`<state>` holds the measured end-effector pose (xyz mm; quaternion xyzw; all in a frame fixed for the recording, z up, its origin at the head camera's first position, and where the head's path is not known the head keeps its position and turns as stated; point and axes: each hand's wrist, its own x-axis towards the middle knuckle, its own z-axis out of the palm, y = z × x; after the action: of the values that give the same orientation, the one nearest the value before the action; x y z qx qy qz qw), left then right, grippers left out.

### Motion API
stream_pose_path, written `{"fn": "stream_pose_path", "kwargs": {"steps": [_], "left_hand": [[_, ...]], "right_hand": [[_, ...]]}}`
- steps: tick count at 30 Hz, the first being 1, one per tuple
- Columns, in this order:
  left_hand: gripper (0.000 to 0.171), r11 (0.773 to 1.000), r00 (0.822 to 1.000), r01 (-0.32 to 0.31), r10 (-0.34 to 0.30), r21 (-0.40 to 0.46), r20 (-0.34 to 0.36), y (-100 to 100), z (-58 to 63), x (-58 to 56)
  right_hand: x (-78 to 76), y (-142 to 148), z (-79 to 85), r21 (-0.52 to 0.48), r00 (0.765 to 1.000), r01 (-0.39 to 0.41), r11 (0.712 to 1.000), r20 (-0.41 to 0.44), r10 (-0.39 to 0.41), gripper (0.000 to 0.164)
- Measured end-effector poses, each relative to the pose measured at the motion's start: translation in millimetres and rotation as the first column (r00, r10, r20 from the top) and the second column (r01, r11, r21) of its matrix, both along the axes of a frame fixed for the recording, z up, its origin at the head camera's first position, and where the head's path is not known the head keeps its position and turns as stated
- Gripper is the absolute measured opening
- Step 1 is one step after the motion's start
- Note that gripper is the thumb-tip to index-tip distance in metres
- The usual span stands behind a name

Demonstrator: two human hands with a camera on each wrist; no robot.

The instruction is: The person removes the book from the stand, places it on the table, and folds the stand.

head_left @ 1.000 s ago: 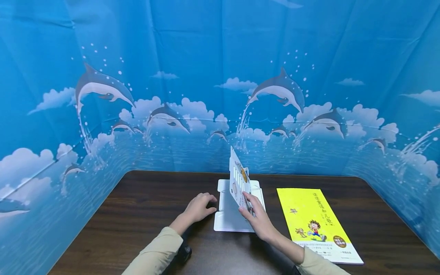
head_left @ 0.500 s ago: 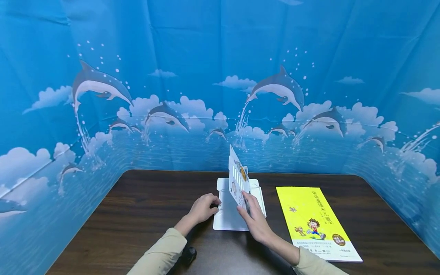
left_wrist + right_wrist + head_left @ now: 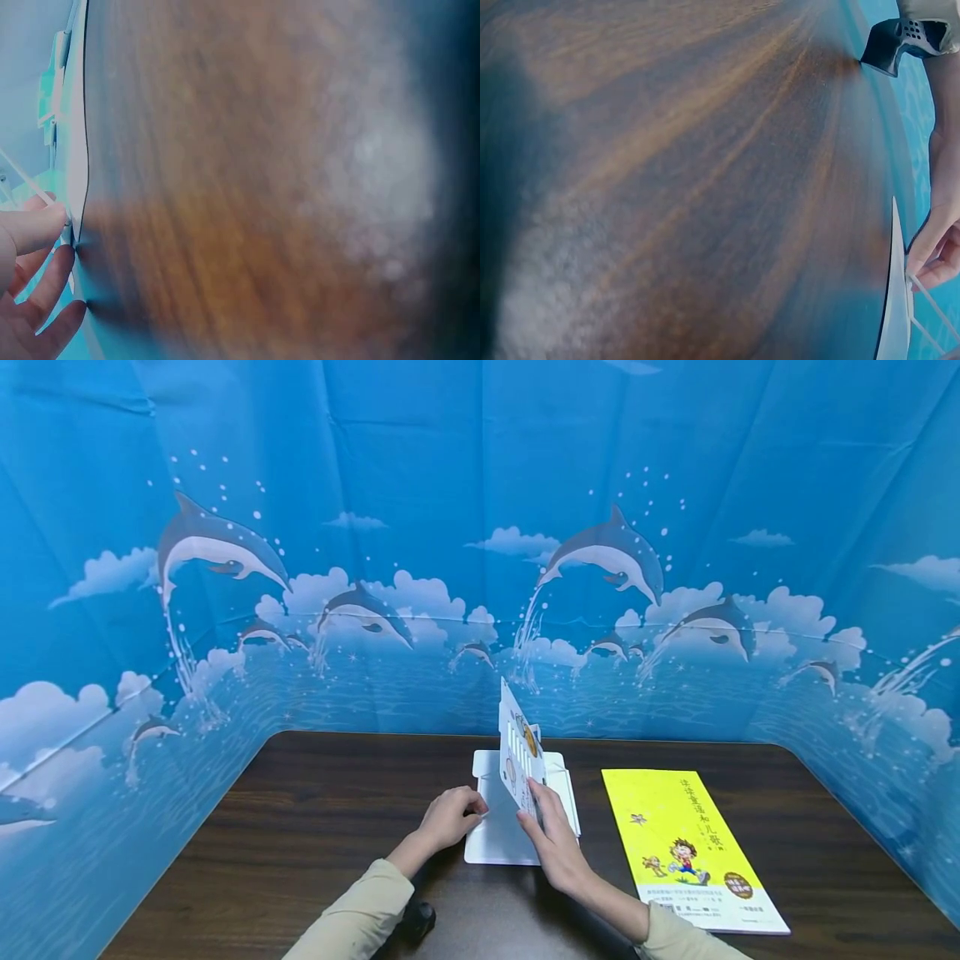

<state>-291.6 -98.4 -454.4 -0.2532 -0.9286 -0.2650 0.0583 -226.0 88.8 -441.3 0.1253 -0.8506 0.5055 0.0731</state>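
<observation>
A white book stand (image 3: 491,850) lies on the table, its base flat. Its printed, slotted panel (image 3: 516,768) is raised steeply over the base. With thumb and fingers, my right hand (image 3: 561,852) holds this panel by its lower near edge; part of the fingers is hidden behind it. My left hand (image 3: 447,818) is at the base's left edge. In the left wrist view its thumb and finger pinch a thin white wire (image 3: 26,178) of the stand, while the other fingers spread by the edge. The right wrist view also shows the wire (image 3: 928,304) at those fingertips.
A yellow children's book (image 3: 686,835) lies to the right of the stand, close to my right forearm. The dark wooden table (image 3: 300,827) ends at a blue dolphin-print curtain (image 3: 435,552) behind. A black wrist device (image 3: 416,920) sits under my left sleeve.
My left hand has moved right from beside the base to its left edge and its fingers have closed in there. The right hand and the raised panel have stayed nearly in place.
</observation>
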Motion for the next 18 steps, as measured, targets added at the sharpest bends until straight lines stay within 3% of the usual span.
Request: {"fn": "stream_pose_path", "kwargs": {"steps": [8, 18], "left_hand": [[0.007, 1.0, 1.0, 0.0, 0.0, 0.007, 0.016, 1.9, -2.6, -1.2], [0.009, 1.0, 1.0, 0.021, -0.022, 0.013, 0.017, 0.6, 0.5, -1.0]], "right_hand": [[1.1, 1.2, -2.9, -0.016, 1.0, 0.006, 1.0, -0.019, -0.006, 0.052], [1.9, 10.0, -5.9, -0.119, 0.998, 0.027, 0.993, -0.061, -0.035, 0.048]]}}
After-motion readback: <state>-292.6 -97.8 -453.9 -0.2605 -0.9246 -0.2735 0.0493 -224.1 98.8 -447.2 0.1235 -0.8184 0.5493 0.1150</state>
